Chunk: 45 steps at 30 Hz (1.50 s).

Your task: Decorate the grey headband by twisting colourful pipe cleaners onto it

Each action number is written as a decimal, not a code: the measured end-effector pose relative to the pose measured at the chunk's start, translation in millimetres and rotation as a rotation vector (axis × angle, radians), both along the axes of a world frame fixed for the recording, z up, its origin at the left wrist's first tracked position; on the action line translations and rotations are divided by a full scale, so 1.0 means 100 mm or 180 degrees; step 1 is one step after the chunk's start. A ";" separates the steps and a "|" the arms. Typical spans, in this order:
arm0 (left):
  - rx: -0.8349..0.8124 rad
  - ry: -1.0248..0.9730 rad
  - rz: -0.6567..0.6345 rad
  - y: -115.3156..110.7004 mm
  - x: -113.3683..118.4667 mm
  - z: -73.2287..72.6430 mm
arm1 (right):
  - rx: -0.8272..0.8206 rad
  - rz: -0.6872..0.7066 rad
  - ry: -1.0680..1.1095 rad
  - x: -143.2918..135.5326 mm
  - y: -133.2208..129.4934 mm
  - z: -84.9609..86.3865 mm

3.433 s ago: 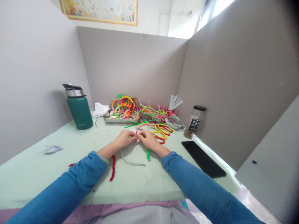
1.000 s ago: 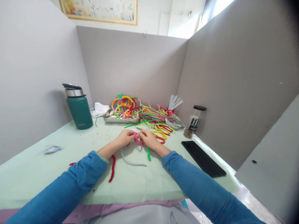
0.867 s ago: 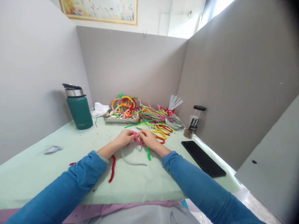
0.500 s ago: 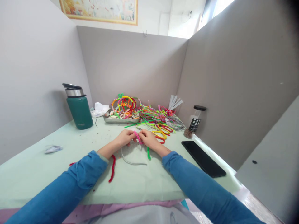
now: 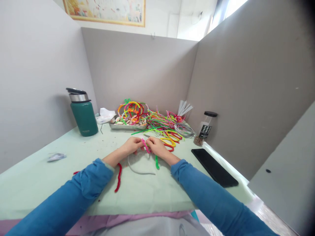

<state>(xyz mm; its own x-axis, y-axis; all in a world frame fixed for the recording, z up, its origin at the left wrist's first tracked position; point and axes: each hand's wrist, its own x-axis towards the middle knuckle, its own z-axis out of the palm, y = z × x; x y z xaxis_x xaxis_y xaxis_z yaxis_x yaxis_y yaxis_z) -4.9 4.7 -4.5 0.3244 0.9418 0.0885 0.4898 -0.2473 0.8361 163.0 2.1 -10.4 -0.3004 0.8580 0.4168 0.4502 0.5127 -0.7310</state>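
Both hands meet over the middle of the table, pinching a short pink pipe cleaner (image 5: pixel 145 146) between them. My left hand (image 5: pixel 132 145) has its fingers closed at the pink piece's left side. On the other side, my right hand (image 5: pixel 156 146) grips it with thumb and fingers; the fingertips are partly hidden. Below the hands lies a curved grey wire (image 5: pixel 137 171), its upper end by my left hand. A green pipe cleaner piece (image 5: pixel 157 162) rests under my right wrist, and a red pipe cleaner (image 5: pixel 118 178) lies beside my left forearm.
Behind the hands stand a metal tray (image 5: pixel 128 127) of shells and a pile of coloured pipe cleaners (image 5: pixel 164 119). A wire coil (image 5: pixel 184 130) lies beside it. A green bottle (image 5: pixel 84 118) stands left; a jar (image 5: pixel 205 129) and a black phone (image 5: pixel 214 167) are right.
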 end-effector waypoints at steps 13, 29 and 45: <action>0.0044 0.0094 -0.0030 -0.02 0.01 0.02 | 0.0198 -0.0065 -0.0142 -0.01 -0.01 0.01; -0.0041 0.0188 -0.0063 0.00 0.00 0.01 | 0.0366 -0.0117 -0.0346 -0.01 0.02 -0.02; 0.0005 0.0203 -0.0108 -0.04 0.01 0.05 | 0.0405 -0.0108 -0.0418 -0.01 0.00 0.00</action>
<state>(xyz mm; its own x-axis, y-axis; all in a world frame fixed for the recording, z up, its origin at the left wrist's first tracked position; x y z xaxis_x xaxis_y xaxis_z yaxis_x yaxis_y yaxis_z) -4.1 0.6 0.4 0.3613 0.9300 0.0680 0.5333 -0.2659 0.8031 161.9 1.7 -10.8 -0.3311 0.8114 0.4817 0.5563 0.5802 -0.5949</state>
